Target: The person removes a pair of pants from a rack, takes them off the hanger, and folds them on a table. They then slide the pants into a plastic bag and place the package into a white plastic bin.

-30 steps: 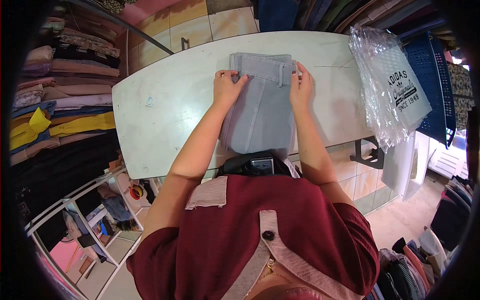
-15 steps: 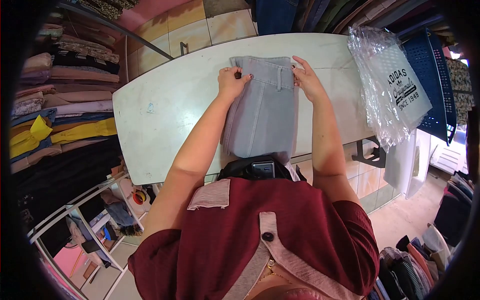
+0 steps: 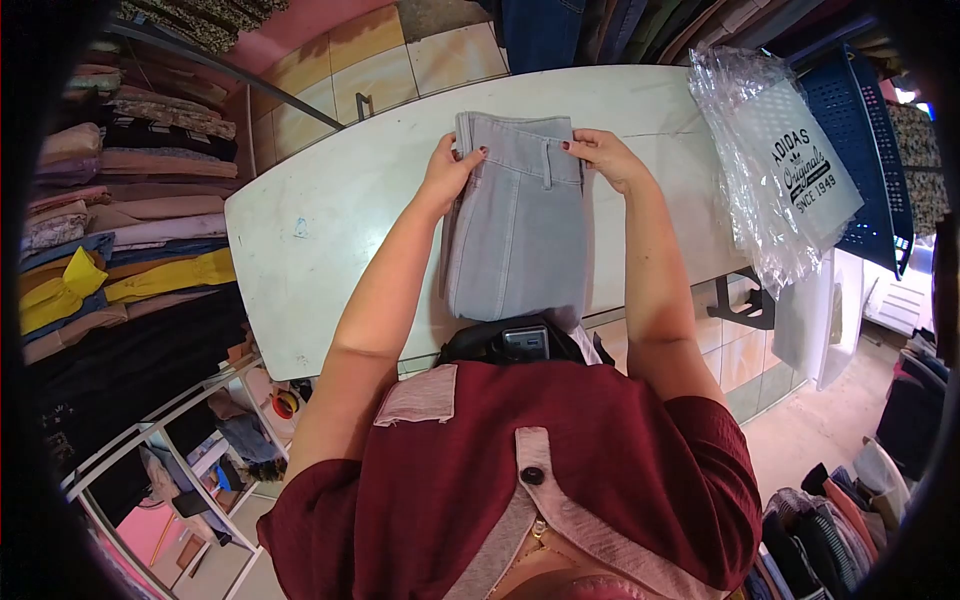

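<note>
A folded pair of grey jeans (image 3: 515, 235) lies on the white table, its waistband at the far end and its lower fold close to my body. My left hand (image 3: 449, 175) grips the left edge near the waistband, thumb on top and fingers partly hidden behind the cloth. On the opposite edge, my right hand (image 3: 610, 161) pinches the waistband beside a belt loop, with its thumb on the fabric. The undersides of the jeans are hidden.
The white table (image 3: 330, 270) extends to both sides. Clear plastic packaging (image 3: 735, 170) and a printed Adidas bag (image 3: 810, 165) lie at its right end by a blue perforated basket (image 3: 868, 150). Folded clothes (image 3: 150, 190) fill shelves on the left.
My right hand has lowered its raised fingers and closed on the waistband's right edge. My left hand has shifted slightly left and down along its edge. The jeans' top has moved slightly left.
</note>
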`<act>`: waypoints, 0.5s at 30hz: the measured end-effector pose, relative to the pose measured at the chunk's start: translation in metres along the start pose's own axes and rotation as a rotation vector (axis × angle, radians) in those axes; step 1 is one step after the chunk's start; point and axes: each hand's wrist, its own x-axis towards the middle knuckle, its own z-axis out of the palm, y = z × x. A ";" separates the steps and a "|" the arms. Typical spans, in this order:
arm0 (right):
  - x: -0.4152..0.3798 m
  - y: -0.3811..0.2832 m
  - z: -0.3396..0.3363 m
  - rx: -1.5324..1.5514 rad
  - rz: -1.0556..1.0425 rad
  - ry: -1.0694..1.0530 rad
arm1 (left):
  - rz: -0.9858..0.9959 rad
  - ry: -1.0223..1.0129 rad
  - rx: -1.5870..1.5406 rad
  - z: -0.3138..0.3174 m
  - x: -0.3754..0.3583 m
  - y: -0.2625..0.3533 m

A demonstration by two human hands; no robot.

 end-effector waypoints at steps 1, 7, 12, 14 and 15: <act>-0.001 0.000 0.002 0.001 0.001 0.002 | 0.010 -0.132 -0.108 -0.005 0.004 -0.001; -0.017 0.002 0.018 0.565 -0.204 0.054 | 0.097 -0.105 -0.246 0.002 0.002 -0.009; 0.000 0.017 0.024 0.292 -0.196 0.295 | 0.331 0.095 0.717 0.016 -0.001 -0.013; -0.010 0.005 0.026 0.266 -0.180 0.379 | 0.281 0.050 0.440 0.015 0.008 -0.019; -0.013 0.001 0.027 0.241 -0.164 0.463 | 0.228 0.005 0.166 0.015 0.012 -0.022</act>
